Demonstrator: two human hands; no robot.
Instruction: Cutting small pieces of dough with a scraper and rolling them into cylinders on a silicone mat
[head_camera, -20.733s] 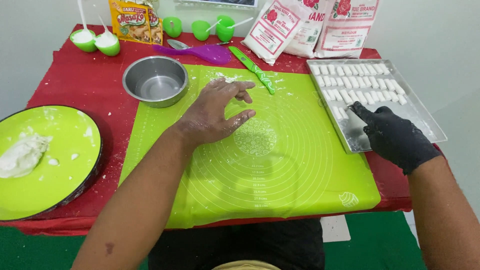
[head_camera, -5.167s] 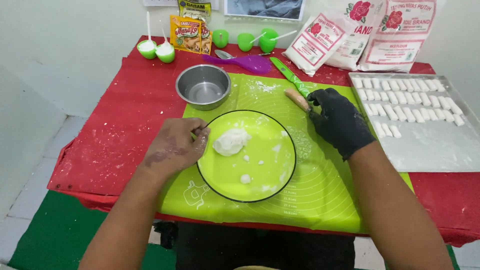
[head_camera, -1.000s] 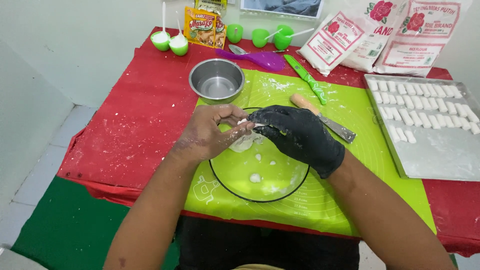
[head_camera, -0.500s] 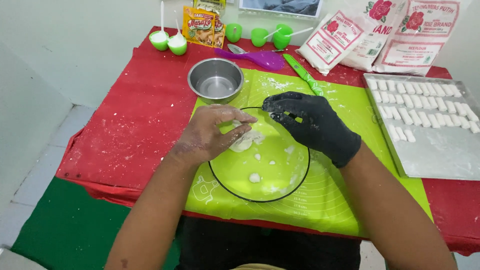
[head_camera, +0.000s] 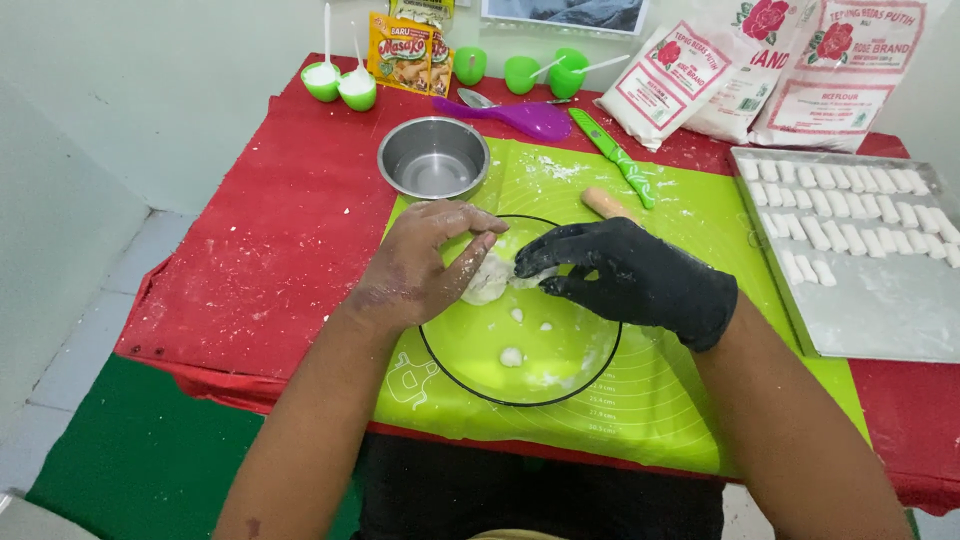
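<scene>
Nearest the counter's front edge, a round green plate (head_camera: 520, 375) sits on the green mat (head_camera: 640, 400), dotted with small white crumbs. Over its far half both hands meet on a lump of white dough (head_camera: 490, 278): the bare left hand (head_camera: 425, 265) curls round it in a loose, half-closed grip, while the black-gloved right hand (head_camera: 625, 275) pinches its right end between thumb and fingertips. Pulling well would likely mean steadying the lump with the left and taking small, even pinches. Beyond lie a wooden pin (head_camera: 610, 205), a green knife (head_camera: 612, 155) and a steel bowl (head_camera: 433, 158); a tray (head_camera: 870, 320) of cut pieces fills the right edge.
</scene>
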